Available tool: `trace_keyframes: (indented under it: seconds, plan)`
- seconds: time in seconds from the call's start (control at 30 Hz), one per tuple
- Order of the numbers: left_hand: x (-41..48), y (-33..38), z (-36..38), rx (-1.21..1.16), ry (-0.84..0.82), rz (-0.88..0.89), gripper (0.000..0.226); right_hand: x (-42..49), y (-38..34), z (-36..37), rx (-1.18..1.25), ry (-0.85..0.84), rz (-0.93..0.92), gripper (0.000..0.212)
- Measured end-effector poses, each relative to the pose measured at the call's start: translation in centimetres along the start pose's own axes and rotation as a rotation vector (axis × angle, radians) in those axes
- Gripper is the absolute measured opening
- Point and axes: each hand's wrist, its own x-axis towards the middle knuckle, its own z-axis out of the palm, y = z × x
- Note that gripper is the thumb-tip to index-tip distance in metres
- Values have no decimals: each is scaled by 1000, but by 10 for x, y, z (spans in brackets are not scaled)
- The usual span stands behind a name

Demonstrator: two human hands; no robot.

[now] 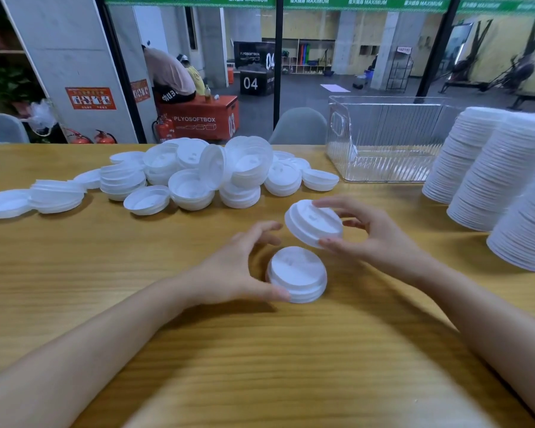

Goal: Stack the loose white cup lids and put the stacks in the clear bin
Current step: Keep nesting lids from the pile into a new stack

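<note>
A short stack of white cup lids (297,274) sits on the wooden table (105,273) in front of me. My left hand (238,267) curves around its left side, thumb against the stack's near edge, fingers raised off it. My right hand (365,236) holds another white lid (312,222), tilted, just above and to the right of the stack, pinched between thumb and fingers. A heap of loose white lids (198,174) and small stacks lies across the table's far side. The clear bin (383,140) stands at the far right, with nothing visible inside.
Three tall leaning stacks of white lids (491,177) stand at the right edge of the table, beside the bin. A grey chair back (300,125) rises behind the table. Beyond the glass, people sit on a red box (198,118).
</note>
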Motion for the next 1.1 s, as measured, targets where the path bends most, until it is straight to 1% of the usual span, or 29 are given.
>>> trace_keyframes:
  seconds: [0.1, 0.2, 0.3, 0.4, 0.5, 0.7, 0.93, 1.03, 1.1]
  plan:
    - [1, -1, 8, 102, 34, 39, 101, 0, 0, -3, 11, -42, 19, 59]
    - [2, -3, 8, 76, 83, 21, 108, -2, -2, 3, 25, -102, -14, 55]
    - [1, -3, 7, 53, 78, -1, 113, -4, -1, 12, 18, -184, -50, 48]
    - [1, -3, 7, 56, 69, -7, 109, -5, -1, 16, -3, -237, -55, 48]
    - [0, -3, 7, 62, 65, -19, 105, -6, -1, 18, -31, -252, -63, 49]
    - [-1, -3, 7, 81, 60, -14, 109, -6, 0, 21, -36, -281, -56, 49]
    - [-1, -4, 8, 80, 66, 15, 93, -5, 1, 20, -38, -286, -36, 51]
    - [-1, -3, 8, 93, 78, 31, 79, -6, 0, 17, -20, -213, -18, 49]
    - [-1, -4, 7, 87, 90, 30, 76, -6, -1, 16, 1, -169, 2, 48]
